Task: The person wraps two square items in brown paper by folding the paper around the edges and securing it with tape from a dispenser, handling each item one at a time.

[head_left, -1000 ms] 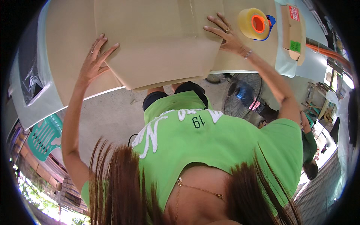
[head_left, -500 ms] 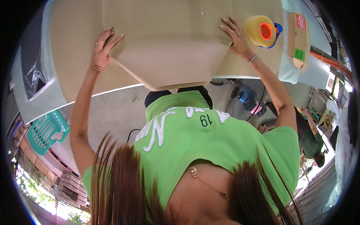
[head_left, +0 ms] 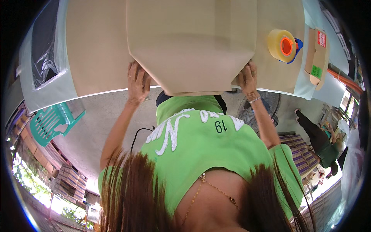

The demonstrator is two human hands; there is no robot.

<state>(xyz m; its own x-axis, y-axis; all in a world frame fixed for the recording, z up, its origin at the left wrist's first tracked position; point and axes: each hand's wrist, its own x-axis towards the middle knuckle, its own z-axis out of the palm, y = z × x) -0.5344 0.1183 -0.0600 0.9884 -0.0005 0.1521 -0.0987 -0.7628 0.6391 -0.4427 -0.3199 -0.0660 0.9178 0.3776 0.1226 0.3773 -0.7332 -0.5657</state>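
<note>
A large folded piece of brown paper (head_left: 193,42), its near end tapering to a blunt flap, lies before me and reaches the table's front edge. My left hand (head_left: 138,80) is at its left slanted edge, fingers bent and their tips partly hidden by the paper. At the opposite slanted edge, my right hand (head_left: 248,77) has its fingers curled around the border, with some fingertips out of sight. Both hands appear to grip the paper. To the right sits a roll of clear tape (head_left: 279,45) with an orange core and a blue dispenser.
Brown sheeting covers the table (head_left: 96,50). An open cardboard box (head_left: 317,58) stands at the right, and dark plastic (head_left: 44,50) lies at the left. Below are a green plastic chair (head_left: 54,121) and a floor fan (head_left: 270,104). Another person (head_left: 324,149) is at the far right.
Both hands have come nearer to me and closer together, from the paper's upper corners to its slanted edges. The shiny tape strip along the paper no longer shows. The view has shifted slightly.
</note>
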